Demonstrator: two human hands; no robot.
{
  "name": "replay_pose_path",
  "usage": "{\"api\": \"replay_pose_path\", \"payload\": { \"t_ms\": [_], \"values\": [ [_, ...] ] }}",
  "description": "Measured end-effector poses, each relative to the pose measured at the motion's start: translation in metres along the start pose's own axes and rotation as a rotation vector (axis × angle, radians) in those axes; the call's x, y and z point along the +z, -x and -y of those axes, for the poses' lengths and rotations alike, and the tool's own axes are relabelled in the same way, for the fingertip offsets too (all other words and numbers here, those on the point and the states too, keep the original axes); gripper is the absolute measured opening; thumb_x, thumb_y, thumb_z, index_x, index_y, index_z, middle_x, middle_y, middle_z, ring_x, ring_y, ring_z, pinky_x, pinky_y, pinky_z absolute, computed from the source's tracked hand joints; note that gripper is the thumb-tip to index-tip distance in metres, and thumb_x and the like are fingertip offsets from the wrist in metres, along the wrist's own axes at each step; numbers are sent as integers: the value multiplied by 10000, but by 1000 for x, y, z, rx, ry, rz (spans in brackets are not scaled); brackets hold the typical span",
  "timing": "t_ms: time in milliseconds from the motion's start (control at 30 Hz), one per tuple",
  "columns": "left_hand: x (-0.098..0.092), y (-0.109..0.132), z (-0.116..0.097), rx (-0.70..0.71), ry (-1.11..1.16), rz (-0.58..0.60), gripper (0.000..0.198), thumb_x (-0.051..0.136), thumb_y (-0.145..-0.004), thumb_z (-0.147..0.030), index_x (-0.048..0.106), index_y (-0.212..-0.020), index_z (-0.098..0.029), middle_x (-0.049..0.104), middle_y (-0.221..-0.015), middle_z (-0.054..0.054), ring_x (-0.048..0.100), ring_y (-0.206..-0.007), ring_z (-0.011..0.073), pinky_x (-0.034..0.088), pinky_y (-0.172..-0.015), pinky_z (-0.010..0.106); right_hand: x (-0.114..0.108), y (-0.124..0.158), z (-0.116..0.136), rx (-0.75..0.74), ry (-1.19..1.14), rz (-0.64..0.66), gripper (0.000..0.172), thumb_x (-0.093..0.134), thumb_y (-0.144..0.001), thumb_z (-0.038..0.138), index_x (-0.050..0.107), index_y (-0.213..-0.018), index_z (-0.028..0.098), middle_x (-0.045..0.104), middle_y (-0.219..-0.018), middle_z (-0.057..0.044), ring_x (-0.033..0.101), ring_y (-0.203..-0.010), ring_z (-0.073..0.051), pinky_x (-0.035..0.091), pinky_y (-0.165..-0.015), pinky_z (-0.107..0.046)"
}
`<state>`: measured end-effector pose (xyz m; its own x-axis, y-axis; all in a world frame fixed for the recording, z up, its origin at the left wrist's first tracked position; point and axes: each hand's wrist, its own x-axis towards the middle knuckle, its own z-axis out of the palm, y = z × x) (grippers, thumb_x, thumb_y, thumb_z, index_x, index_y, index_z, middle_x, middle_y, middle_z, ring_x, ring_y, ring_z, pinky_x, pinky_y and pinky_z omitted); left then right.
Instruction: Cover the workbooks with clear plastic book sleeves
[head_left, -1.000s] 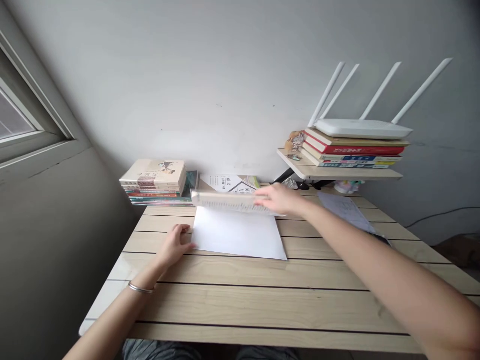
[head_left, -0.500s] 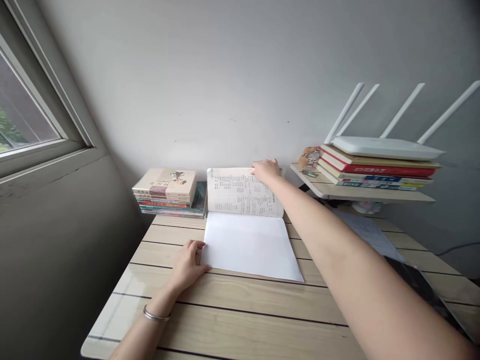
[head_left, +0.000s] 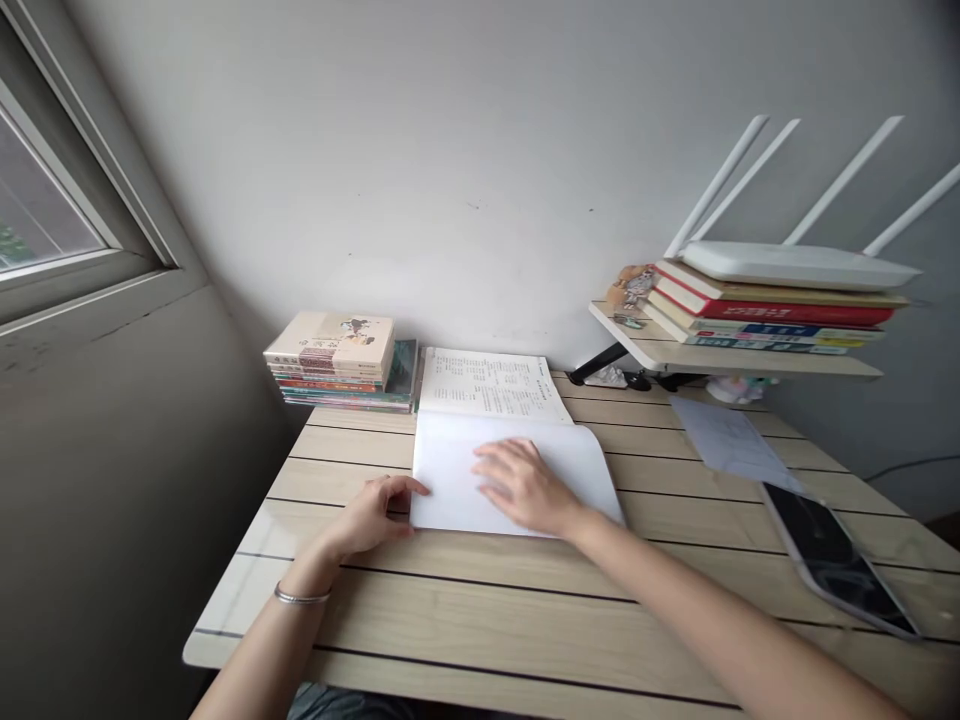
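R. grip (head_left: 525, 487), fingers loosely apart, slightly blurred, is over the smooth white pg. (head_left: 450, 470) of an open bk. (head_left: 487, 385); can't tell if it's pressing. L. grip (head_left: 375, 515), thumb & fingers apart, touches pg.'s edge at approx. 8 o'clock. Bk. lies mid-counter (head_left: 480, 630) on pale wood-grain slats, printed side at 12. Around it: stacked bks. (head_left: 330, 345), 10 o'clock; flat glossy phone (head_left: 836, 560), 4; white slab router (head_left: 795, 264), 2.

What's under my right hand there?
Under your right hand is a blank-looking white sheet, with a printed book page just beyond it. The patch beneath the hand is covered, as is whatever lies under the sheet. Contact is unclear.
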<state>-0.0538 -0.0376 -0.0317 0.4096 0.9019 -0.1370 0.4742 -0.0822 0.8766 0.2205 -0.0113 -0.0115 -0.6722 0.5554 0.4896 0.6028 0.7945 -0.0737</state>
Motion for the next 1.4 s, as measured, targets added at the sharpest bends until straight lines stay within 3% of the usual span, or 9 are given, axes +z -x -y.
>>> {"api": "replay_pose_path", "payload": {
  "t_ms": [100, 200, 500, 633, 767, 900, 1067, 1200, 1400],
  "values": [
    [1, 3, 0, -3, 98, 52, 478, 642, -572, -113, 613, -1044, -184, 560, -774, -12, 532, -751, 148, 443, -715, 289, 1, 36, 30, -57, 3, 39, 218, 578, -854, 283, 617, -1048, 193, 612, -1149, -114, 543, -1082, -246, 382, -936, -469],
    [1, 6, -3, -13, 150, 63, 463, 676, -580, -141, 603, -1036, -179, 517, -708, -39, 513, -697, 126, 433, -694, 282, 4, 54, 41, -63, 69, 29, 213, 555, -862, 217, 611, -1065, 187, 624, -1132, -113, 543, -1092, -242, 400, -948, -474],
    [-6, 18, -8, -17, 295, 126, 441, 741, -620, -264, 574, -1018, -175, 599, -755, -6, 580, -736, 137, 446, -744, 316, 8, 62, 43, -121, 191, -111, 264, 455, -871, 59, 637, -1018, 183, 674, -998, -85, 600, -928, -193, 471, -855, -386],
    [2, 23, -10, -55, 272, 73, 453, 763, -578, -248, 578, -985, -176, 560, -764, -18, 570, -741, 135, 444, -721, 301, 9, 64, 47, -164, 226, -160, 272, 438, -868, 26, 641, -950, 189, 686, -901, -57, 599, -819, -165, 478, -805, -350],
    [17, 26, -10, -52, 170, -107, 324, 671, -682, -331, 596, -955, -172, 486, -696, -38, 484, -631, 107, 416, -640, 278, 11, 66, 48, -193, 266, -184, 239, 463, -858, 26, 634, -905, 186, 682, -874, -44, 589, -788, -156, 473, -802, -343],
    [27, 25, -9, -54, 93, -209, 299, 615, -712, -376, 620, -920, -161, 485, -669, -29, 476, -627, 124, 412, -627, 283, 12, 67, 49, -196, 276, -104, 253, 434, -877, 43, 627, -896, 205, 666, -826, -29, 575, -758, -142, 466, -801, -330],
    [31, 27, -7, -84, 7, -210, 339, 600, -705, -397, 639, -943, -159, 487, -651, -26, 477, -619, 139, 410, -615, 288, 0, 80, 51, -55, 283, -2, 239, 417, -903, 79, 627, -871, 188, 655, -843, -39, 559, -775, -150, 447, -809, -330],
    [32, 31, -6, -86, -87, -236, 310, 583, -726, -373, 637, -957, -174, 490, -646, -27, 478, -624, 144, 409, -627, 292, -16, 108, 41, 133, 250, -22, 196, 445, -904, 116, 628, -866, 173, 657, -927, -67, 561, -851, -180, 435, -822, -347],
    [32, 32, -8, -83, -74, -231, 289, 603, -714, -367, 644, -945, -199, 520, -664, -25, 492, -630, 144, 403, -629, 281, -28, 152, 19, 365, 214, -98, 202, 450, -887, 86, 630, -857, 173, 655, -871, -65, 586, -846, -187, 455, -787, -329]
  ]
}}
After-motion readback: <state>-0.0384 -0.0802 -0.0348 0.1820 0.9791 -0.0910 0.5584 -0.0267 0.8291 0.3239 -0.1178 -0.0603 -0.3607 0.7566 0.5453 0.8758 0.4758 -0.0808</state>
